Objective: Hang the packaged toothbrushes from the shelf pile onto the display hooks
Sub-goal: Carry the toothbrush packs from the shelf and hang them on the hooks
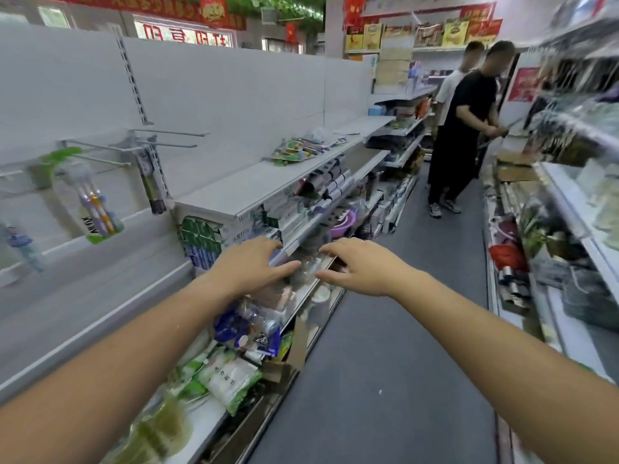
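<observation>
Left hand [251, 266] and right hand [361, 266] are out front, fingers loosely spread, gripping nothing. The toothbrush pile [298, 149] sits on the upper shelf [241, 185], well ahead of us. One pack [95, 202] hangs and the other hooks [170, 132] are bare, so we're likely going for the next pack.

Narrow shop aisle. Grey floor [402, 346] runs 6 to 12 o'clock. White back panel [234, 95] at 10 o'clock, with a slotted upright [132, 78] on it. Tiered white shelving [241, 189] at 11, more shelving [566, 199] at 3, blurred. Window [184, 34] with red characters top, 11 o'clock. Red banners [214, 10] and green foliage [291, 8] at the ceiling. Light is even.
</observation>
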`<action>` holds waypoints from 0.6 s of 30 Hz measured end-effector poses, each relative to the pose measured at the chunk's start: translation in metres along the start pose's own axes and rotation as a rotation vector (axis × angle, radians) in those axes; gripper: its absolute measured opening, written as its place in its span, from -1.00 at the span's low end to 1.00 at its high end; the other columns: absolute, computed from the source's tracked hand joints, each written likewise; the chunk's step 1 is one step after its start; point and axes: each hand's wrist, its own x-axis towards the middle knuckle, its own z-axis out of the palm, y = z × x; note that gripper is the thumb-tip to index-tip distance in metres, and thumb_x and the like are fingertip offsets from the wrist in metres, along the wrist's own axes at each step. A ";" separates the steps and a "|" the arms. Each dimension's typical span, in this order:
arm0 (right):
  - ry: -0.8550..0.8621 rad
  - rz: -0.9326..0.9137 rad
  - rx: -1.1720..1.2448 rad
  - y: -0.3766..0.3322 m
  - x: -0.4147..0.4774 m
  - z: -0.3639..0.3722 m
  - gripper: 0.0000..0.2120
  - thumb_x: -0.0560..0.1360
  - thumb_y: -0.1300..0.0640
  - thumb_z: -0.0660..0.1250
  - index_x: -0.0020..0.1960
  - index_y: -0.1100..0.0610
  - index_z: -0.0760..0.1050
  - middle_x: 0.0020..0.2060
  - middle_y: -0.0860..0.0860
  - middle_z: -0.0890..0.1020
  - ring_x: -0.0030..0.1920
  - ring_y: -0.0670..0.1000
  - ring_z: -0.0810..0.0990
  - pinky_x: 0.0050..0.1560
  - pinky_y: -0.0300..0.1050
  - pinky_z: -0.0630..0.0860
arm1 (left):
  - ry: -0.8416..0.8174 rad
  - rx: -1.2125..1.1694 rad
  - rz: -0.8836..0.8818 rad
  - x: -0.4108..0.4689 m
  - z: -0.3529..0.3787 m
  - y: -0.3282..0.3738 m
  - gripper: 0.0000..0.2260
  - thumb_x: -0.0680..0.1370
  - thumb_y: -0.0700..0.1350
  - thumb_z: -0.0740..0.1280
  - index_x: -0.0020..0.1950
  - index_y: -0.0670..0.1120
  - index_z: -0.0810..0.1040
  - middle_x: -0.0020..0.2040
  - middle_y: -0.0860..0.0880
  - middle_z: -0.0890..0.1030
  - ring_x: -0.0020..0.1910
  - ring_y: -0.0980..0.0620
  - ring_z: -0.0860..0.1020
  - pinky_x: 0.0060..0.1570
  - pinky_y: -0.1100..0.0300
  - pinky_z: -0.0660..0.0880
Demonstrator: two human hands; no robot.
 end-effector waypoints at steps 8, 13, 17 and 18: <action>0.004 0.028 0.011 0.068 0.074 0.004 -0.33 0.56 -0.39 0.13 0.51 0.00 0.35 0.36 -0.01 0.52 0.34 0.05 0.49 0.29 0.06 0.47 | -0.028 0.038 -0.008 0.099 0.025 -0.004 -0.19 0.47 0.57 0.03 0.45 0.03 0.47 0.36 0.03 0.55 0.28 -0.01 0.55 0.18 0.00 0.54; -0.013 0.068 0.043 0.110 0.144 0.006 -0.35 0.56 -0.39 0.13 0.48 0.00 0.37 0.28 -0.03 0.55 0.27 0.02 0.51 0.25 0.06 0.50 | 0.004 0.056 -0.007 0.177 0.034 -0.031 -0.20 0.45 0.58 0.02 0.29 -0.01 0.57 0.23 0.01 0.62 0.15 -0.02 0.59 0.05 0.05 0.54; -0.028 0.088 0.041 0.144 0.202 0.000 -0.40 0.58 -0.36 0.13 0.45 -0.01 0.40 0.17 -0.03 0.57 0.17 0.04 0.54 0.14 0.01 0.52 | -0.002 0.044 -0.056 0.235 0.035 -0.052 -0.12 0.40 0.63 -0.04 0.23 -0.04 0.60 0.17 0.01 0.65 0.07 -0.01 0.62 0.02 0.03 0.57; -0.017 0.088 0.043 0.152 0.215 -0.001 -0.40 0.58 -0.35 0.14 0.47 -0.01 0.39 0.19 -0.03 0.57 0.18 0.03 0.54 0.13 -0.02 0.50 | 0.004 0.029 -0.073 0.249 0.033 -0.056 -0.11 0.40 0.63 -0.04 0.24 -0.06 0.60 0.18 0.00 0.65 0.09 -0.03 0.62 0.07 0.00 0.57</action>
